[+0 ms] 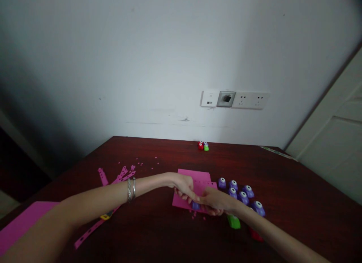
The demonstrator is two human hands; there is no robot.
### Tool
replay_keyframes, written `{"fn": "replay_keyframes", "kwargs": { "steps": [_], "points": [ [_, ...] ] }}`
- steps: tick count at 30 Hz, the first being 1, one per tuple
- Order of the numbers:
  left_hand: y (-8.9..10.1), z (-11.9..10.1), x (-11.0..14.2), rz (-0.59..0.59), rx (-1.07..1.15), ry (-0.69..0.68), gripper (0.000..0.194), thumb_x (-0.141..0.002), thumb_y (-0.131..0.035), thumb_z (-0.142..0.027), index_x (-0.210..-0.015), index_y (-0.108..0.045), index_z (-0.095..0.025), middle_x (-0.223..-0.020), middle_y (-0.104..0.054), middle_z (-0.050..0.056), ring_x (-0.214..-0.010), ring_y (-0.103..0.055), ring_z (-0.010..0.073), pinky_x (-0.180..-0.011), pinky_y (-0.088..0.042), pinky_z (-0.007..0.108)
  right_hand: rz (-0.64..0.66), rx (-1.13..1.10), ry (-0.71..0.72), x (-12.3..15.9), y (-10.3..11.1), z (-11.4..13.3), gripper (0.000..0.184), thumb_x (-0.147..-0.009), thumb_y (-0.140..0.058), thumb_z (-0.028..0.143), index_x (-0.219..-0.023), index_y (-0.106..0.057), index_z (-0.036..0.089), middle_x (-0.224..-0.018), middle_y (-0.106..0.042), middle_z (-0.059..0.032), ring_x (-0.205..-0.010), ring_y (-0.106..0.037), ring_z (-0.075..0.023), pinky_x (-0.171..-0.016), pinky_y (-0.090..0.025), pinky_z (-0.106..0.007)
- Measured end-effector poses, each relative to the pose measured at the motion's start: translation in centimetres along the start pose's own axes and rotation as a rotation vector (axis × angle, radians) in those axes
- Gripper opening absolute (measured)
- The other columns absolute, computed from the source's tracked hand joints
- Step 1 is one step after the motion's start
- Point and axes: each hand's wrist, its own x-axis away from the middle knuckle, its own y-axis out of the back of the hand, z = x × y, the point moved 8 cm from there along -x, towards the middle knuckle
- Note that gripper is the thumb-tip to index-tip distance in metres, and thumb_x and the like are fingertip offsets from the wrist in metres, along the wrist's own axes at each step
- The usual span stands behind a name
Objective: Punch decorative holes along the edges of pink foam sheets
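My two hands meet over a pink sheet of paper [195,173] near the middle of the table. Between them shows a small purple craft punch [195,205] at the paper's near edge. My left hand [185,187], with bracelets on the wrist, is closed, its thumb pressing on the punch. My right hand [213,200] is closed too, its thumb against the left thumb and its fingers curled beneath. The fingers partly hide the punch. A row of small punched holes runs along the upper edge of the front sheet. Tiny pink cut-outs [194,214] lie just below it.
Several purple punches [243,197] stand right of the paper, with a green punch [233,221] and a red one [256,234] by my right forearm. More small punches [203,146] sit at the back. Punched pink strips [90,232], a yellow-and-dark object [106,216] and pink paper [28,219] lie left.
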Motion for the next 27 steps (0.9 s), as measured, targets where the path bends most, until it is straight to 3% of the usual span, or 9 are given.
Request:
{"fn": "replay_keyframes", "kwargs": {
  "steps": [2, 6, 8, 11, 13, 15, 21, 27],
  "points": [
    [0.8, -0.4, 0.6, 0.076, -0.082, 0.005, 0.039, -0.061, -0.066, -0.054, -0.054, -0.063, -0.016, -0.047, -0.051, 0.000, -0.039, -0.038, 0.0072, -0.039, -0.026, 0.021, -0.062, 0.037, 0.027, 0.1, 0.1, 0.0, 0.059, -0.075, -0.043, 0.063, -0.036, -0.039, 0.019, -0.028, -0.035, 0.0048, -0.025, -0.027, -0.0049, -0.029, -0.017, -0.019],
    [6.2, -1.1, 1.9, -0.250, -0.149, -0.117, 0.035, -0.060, -0.068, -0.048, -0.060, -0.063, -0.014, -0.050, -0.049, -0.003, -0.046, -0.039, 0.0066, -0.044, -0.026, 0.020, -0.252, 0.128, 0.079, 0.5, 0.8, 0.1, 0.056, -0.076, -0.043, 0.063, -0.042, -0.041, 0.019, -0.030, -0.036, 0.0049, -0.030, -0.035, -0.0067, -0.035, -0.023, -0.020],
    [7.1, -0.5, 2.1, -0.331, -0.142, -0.143, 0.031, -0.060, -0.069, -0.043, -0.064, -0.063, -0.013, -0.053, -0.051, -0.003, -0.049, -0.042, 0.0072, -0.047, -0.029, 0.020, -0.393, 0.229, 0.118, 1.3, 1.5, 0.6, 0.053, -0.074, -0.046, 0.064, -0.047, -0.045, 0.018, -0.036, -0.042, 0.0036, -0.037, -0.039, -0.0079, -0.038, -0.023, -0.021],
    [6.3, -0.2, 1.8, -0.431, -0.148, -0.261, 0.023, -0.064, -0.068, -0.035, -0.072, -0.064, -0.014, -0.066, -0.057, -0.001, -0.060, -0.049, 0.0094, -0.056, -0.036, 0.020, -0.545, 0.368, 0.153, 3.0, 2.0, 1.7, 0.051, -0.072, -0.050, 0.064, -0.054, -0.051, 0.017, -0.050, -0.053, -0.0008, -0.047, -0.046, -0.0108, -0.043, -0.025, -0.023],
    [5.4, -0.5, 1.9, -0.547, -0.200, -0.358, 0.020, -0.066, -0.067, -0.031, -0.078, -0.065, -0.015, -0.079, -0.059, 0.002, -0.072, -0.052, 0.0116, -0.066, -0.039, 0.022, -0.572, 0.425, 0.135, 4.0, 1.6, 2.2, 0.047, -0.072, -0.052, 0.062, -0.059, -0.055, 0.016, -0.058, -0.059, -0.0041, -0.053, -0.052, -0.0143, -0.046, -0.028, -0.024],
    [4.3, -0.8, 1.8, -0.586, -0.276, -0.406, 0.020, -0.068, -0.067, -0.032, -0.081, -0.066, -0.016, -0.088, -0.058, 0.004, -0.082, -0.052, 0.0144, -0.074, -0.039, 0.024, -0.570, 0.484, 0.107, 4.5, 0.9, 2.5, 0.044, -0.073, -0.053, 0.059, -0.064, -0.059, 0.017, -0.064, -0.063, -0.0069, -0.059, -0.058, -0.0185, -0.048, -0.032, -0.025],
    [2.3, -0.4, 0.7, -0.409, -0.358, -0.421, 0.027, -0.067, -0.069, -0.039, -0.083, -0.063, -0.019, -0.087, -0.059, 0.002, -0.090, -0.049, 0.0170, -0.086, -0.034, 0.030, -0.620, 0.660, 0.083, 4.5, -0.8, 3.4, 0.038, -0.082, -0.044, 0.048, -0.076, -0.064, 0.017, -0.074, -0.067, -0.0115, -0.070, -0.064, -0.0266, -0.057, -0.042, -0.030],
    [2.3, 0.1, 0.5, -0.382, -0.313, -0.410, 0.031, -0.066, -0.070, -0.041, -0.085, -0.061, -0.019, -0.090, -0.054, 0.002, -0.090, -0.048, 0.0167, -0.079, -0.038, 0.027, -0.615, 0.681, 0.099, 3.8, -1.1, 3.9, 0.033, -0.083, -0.042, 0.038, -0.078, -0.065, 0.016, -0.077, -0.068, -0.0121, -0.073, -0.065, -0.0261, -0.060, -0.043, -0.030]
  ]
}}
